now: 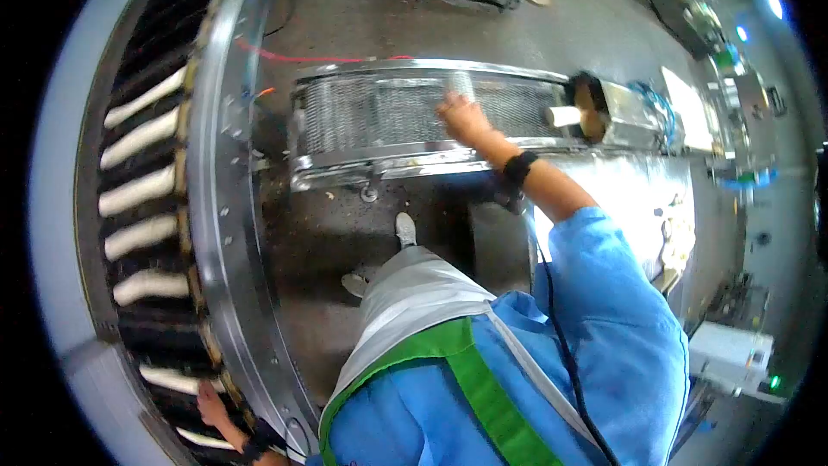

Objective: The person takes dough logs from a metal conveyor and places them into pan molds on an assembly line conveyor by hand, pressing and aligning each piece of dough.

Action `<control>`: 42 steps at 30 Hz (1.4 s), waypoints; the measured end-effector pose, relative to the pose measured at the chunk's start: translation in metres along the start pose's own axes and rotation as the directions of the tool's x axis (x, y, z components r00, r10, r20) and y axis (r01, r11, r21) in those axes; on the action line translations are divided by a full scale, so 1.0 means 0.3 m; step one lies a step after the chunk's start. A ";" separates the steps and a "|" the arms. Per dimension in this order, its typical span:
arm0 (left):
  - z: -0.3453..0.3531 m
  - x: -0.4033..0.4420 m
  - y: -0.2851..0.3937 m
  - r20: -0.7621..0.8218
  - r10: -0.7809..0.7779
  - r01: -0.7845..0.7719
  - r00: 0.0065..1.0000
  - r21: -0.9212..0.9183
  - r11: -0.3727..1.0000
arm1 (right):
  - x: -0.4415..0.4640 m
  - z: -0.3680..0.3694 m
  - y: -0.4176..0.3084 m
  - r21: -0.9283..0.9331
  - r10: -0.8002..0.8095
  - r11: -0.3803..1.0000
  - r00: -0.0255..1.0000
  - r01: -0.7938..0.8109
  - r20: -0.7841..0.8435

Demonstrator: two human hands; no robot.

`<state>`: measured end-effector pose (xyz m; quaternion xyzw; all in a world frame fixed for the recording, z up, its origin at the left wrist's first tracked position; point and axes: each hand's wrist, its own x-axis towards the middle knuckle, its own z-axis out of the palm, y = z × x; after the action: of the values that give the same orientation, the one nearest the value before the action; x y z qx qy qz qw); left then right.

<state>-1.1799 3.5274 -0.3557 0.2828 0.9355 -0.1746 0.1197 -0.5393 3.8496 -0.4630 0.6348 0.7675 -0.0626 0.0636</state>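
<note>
Positions of the two hands, seen from above. Right hand (463, 117), upper centre of the frame: over a mesh belt (341, 116), fingers bent, directly below a pale blurred piece (459, 86) whose long axis runs roughly up and down the frame, across the belt. Owing to blur, it cannot be told whether the fingers are clamped on this piece or merely beside it. Short roll (565, 116), on the right part of the same belt: to the right of that hand and apart from it, long axis about level, one end toward the hand, the other toward a metal box (636, 116); the left hand (210, 404) is much the farther of the two. The latter, lower left of the frame, is at the right end of a dough strip (175, 378), which runs from the fingers to the left and slightly upward. The fingers appear to touch that end; a grip cannot be confirmed. Five further strips (138, 192), roughly parallel, lie above in dark trays (159, 321), and a lower strip (203, 438) lies just below the hand
</note>
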 end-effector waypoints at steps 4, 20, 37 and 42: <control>0.252 0.217 -0.199 -0.089 0.090 -0.090 0.992 0.006 0.996 | -0.089 0.067 0.387 -0.271 0.453 0.857 0.891 -0.439 -0.012; 0.286 -0.043 -0.100 -0.212 -0.114 0.069 0.971 -0.211 0.975 | -0.154 -0.566 0.211 0.831 0.093 0.468 0.918 0.301 -0.385; 0.232 -0.248 -0.097 -0.357 -0.357 -0.096 0.863 -0.810 0.578 | -0.466 -0.444 -1.836 0.319 -0.786 0.029 0.219 0.947 -0.579; 0.115 -0.111 -0.085 -0.386 -0.241 -0.055 0.891 -0.617 0.785 | -0.546 -0.243 -1.700 0.164 -0.984 -0.111 -0.131 0.980 0.119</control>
<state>-1.1632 3.4777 -0.3697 0.2130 0.9558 0.2014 -0.0210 -1.0112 3.6092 -0.3545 -0.1592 0.9718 -0.1608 0.0667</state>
